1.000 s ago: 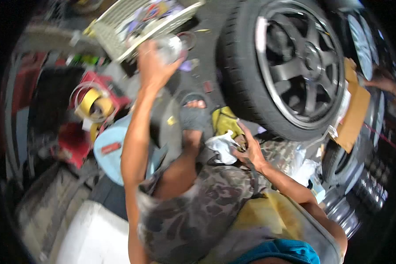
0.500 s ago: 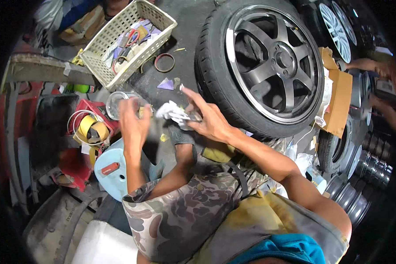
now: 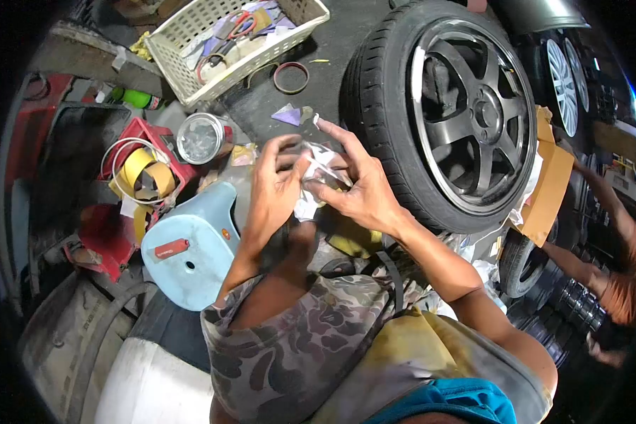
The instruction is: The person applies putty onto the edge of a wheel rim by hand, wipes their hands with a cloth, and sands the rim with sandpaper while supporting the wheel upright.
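Note:
A crumpled white wad (image 3: 321, 157), paper or cloth, is between my two hands in front of my lap. My right hand (image 3: 362, 188) pinches it with the thumb and lower fingers, while its index finger points outward with something white on the tip. Curled against the wad's other side are the fingers of my left hand (image 3: 270, 185), slightly blurred. Part of the wad hangs below my right thumb. Just beyond my right hand stands a car wheel (image 3: 484, 109) with a dark spoked rim and a tire. A round tin (image 3: 200, 138) sits to the left of my left hand.
A cream plastic basket (image 3: 191, 92) holds scissors and scraps. Tape rolls (image 3: 148, 173) lie by a red container. A light blue stool (image 3: 191, 240) carries a red-handled tool (image 3: 172, 248). At right are a cardboard box (image 3: 550, 191) and another person's arm (image 3: 579, 268).
My left hand has moved right, from near the tin to the white wad that my right hand was holding. The view has shifted, and the other person's arms at the right have moved.

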